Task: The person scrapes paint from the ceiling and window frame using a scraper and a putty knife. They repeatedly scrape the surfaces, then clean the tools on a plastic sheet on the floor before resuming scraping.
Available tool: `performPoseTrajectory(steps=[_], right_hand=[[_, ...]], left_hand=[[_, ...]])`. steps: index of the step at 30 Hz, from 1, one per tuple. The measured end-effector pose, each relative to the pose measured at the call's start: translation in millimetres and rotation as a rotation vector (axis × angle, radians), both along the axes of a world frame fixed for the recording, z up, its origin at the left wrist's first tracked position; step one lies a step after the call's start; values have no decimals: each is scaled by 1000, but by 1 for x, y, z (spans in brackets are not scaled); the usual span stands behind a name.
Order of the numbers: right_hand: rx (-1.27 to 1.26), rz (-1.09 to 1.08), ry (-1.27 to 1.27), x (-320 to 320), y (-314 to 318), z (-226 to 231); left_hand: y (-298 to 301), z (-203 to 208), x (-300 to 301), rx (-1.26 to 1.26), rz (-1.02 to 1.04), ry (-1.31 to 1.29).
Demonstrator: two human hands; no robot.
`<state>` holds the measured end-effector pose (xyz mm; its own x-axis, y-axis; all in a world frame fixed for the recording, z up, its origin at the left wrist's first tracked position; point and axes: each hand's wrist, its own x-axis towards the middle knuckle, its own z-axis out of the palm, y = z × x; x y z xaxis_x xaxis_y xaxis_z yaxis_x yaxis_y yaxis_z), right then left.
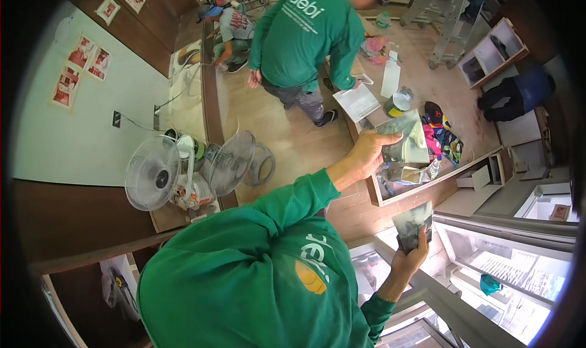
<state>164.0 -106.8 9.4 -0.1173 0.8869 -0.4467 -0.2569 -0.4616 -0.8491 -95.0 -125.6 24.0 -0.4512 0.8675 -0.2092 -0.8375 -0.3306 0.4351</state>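
My left hand (365, 154) is closed on a flat, squarish plate (390, 127), its thumb lying across the smeared upper face. Pale yellowish paste (417, 137) sits toward the plate's right side. Lower and nearer, my right hand (409, 261) grips a flat, blade-like scraper (412, 218) by its lower end. Whitish paste coats much of the scraper, with dark patches near my fingers. The two tools are apart. Beyond the plate stands an open can (398, 104) with a green and yellow label.
A shallow wooden frame (421, 190) holds colourful cloth (448, 142) and a cap. Someone in green (308, 37) bends over a white board (356, 103). Fans (152, 172) stand left; a stepladder (445, 28) and an open shelf unit (493, 54) are at far right. Other people crouch farther off.
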Motion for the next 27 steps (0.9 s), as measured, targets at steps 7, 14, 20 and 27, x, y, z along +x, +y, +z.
performPoseTrajectory(steps=[7,14,20,27], right_hand=[[127,3,199,-58,14,43],[505,-289,-134,-81,14,55],[807,-314,-538,-57,20,47],[828,-242,-604,-34,23,59]], left_hand=[[10,13,20,104,-25,-60],[23,10,64,6,-109,98],[16,12,74,-113,-189,335],[16,0,71,34,-200,1079]])
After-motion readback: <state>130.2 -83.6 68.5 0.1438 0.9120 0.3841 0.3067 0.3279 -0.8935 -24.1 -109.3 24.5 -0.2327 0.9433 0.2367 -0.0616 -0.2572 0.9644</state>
